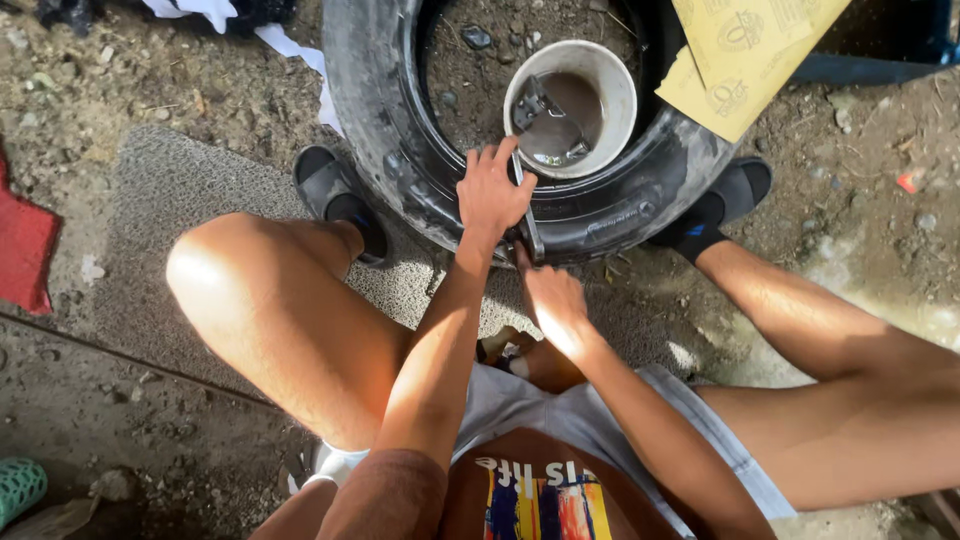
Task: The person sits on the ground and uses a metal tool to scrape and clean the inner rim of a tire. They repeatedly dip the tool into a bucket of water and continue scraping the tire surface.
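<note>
Black rubber fills the middle of what we see from the head camera: a worn tyre (420,170) lies flat on the dirt ground (200,90), and we sit just behind it with our knees spread wide. Our left hand (492,192) rests on the near sidewall of the tyre, fingers curled down over a flat metal tool (527,225) that stands against the rubber. Our right hand (555,305) sits just below, closed around the lower end of the same tool, so both hands grip it, one above the other. The tool's upper part shows between the left fingers; its lower end is hidden in the right palm.

Inside the ring of the tyre stands a white plastic bucket (615,95) holding murky brown water, with a few metal pieces (532,105) lying in it. Small stones dot the soil around the bucket.

Our feet in black slides press against the tyre, the left slide (330,185) at its left edge and the right slide (740,185) at its right edge. A grey mat (170,200) lies under our left leg. Sheets of yellow printed paper (740,60) lean over the tyre's far right side. A red cloth (25,250) lies at the left border, and a green mesh thing (20,487) shows in the lower left corner.
</note>
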A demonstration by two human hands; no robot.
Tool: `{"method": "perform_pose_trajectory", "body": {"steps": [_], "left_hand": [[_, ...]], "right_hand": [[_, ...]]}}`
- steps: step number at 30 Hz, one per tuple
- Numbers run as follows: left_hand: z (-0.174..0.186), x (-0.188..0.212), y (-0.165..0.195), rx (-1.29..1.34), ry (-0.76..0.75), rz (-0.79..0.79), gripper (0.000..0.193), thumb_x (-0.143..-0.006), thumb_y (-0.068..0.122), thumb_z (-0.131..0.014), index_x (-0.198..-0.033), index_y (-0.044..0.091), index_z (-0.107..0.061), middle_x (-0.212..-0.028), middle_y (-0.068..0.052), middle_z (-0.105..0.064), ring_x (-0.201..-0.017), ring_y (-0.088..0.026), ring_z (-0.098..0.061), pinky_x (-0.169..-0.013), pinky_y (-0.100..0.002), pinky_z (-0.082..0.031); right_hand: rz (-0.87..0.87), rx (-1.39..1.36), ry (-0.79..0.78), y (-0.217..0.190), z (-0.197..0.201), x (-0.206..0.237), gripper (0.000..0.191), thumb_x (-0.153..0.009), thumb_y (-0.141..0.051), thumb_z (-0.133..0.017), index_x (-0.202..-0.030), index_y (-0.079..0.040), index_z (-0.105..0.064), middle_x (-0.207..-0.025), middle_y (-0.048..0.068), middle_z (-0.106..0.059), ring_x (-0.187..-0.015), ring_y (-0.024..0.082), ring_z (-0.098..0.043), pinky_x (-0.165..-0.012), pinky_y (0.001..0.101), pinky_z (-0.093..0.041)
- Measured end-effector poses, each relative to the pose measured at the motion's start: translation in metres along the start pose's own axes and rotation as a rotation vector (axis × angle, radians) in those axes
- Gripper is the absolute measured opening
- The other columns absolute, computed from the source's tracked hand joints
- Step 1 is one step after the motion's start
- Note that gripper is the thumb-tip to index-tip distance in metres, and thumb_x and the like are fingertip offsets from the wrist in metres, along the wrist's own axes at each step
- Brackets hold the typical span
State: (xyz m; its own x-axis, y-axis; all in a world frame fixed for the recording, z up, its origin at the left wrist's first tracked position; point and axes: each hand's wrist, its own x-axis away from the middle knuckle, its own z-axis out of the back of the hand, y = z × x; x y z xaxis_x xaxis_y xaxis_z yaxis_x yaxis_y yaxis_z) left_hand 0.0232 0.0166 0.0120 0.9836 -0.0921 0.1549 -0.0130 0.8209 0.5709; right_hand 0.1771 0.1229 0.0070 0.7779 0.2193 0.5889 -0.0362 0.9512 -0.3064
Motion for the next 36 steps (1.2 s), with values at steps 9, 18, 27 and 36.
{"method": "perform_pose_trajectory", "body": {"steps": [9,18,27,36], "left_hand": [[0.002,0.000,-0.001,0.034,-0.007,0.003,0.051,-0.079,0.036,-0.067,-0.127,0.021,-0.060,-0.118,-0.010,-0.067,-0.116,-0.034,-0.057,-0.083,-0.051,-0.054],[0.000,-0.001,-0.004,0.039,0.066,-0.066,0.054,-0.074,0.037,-0.070,-0.125,0.021,-0.061,-0.114,-0.011,-0.067,-0.114,-0.036,-0.057,-0.083,-0.052,-0.053],[-0.005,-0.004,-0.005,0.007,0.008,-0.091,0.051,-0.086,0.042,-0.067,-0.131,0.020,-0.058,-0.117,-0.011,-0.069,-0.115,-0.036,-0.058,-0.091,-0.049,-0.054],[0.000,-0.006,-0.010,-0.148,-0.066,-0.212,0.060,-0.084,0.039,-0.065,-0.136,0.011,-0.054,-0.122,-0.016,-0.066,-0.118,-0.034,-0.055,-0.100,-0.053,-0.038]], "right_hand": [[-0.049,-0.069,-0.021,-0.013,0.014,0.016,0.090,-0.086,0.000,-0.056,-0.165,-0.007,-0.014,-0.085,0.030,-0.071,-0.075,0.046,-0.072,-0.068,0.0554,-0.058],[-0.111,-0.022,0.017,-0.019,0.036,0.000,0.074,-0.092,-0.003,-0.053,-0.161,-0.017,-0.032,-0.090,0.026,-0.073,-0.080,0.042,-0.073,-0.072,0.0533,-0.058],[0.069,-0.114,0.253,0.014,0.063,0.061,0.036,-0.101,-0.025,-0.054,-0.134,-0.016,-0.066,-0.101,0.023,-0.073,-0.072,0.038,-0.073,-0.064,0.0471,-0.059],[-0.010,-0.361,0.367,0.102,0.154,0.004,0.031,-0.101,-0.033,-0.068,-0.115,-0.007,-0.077,-0.083,0.023,-0.072,-0.067,0.036,-0.072,-0.066,0.0432,-0.056]]}}
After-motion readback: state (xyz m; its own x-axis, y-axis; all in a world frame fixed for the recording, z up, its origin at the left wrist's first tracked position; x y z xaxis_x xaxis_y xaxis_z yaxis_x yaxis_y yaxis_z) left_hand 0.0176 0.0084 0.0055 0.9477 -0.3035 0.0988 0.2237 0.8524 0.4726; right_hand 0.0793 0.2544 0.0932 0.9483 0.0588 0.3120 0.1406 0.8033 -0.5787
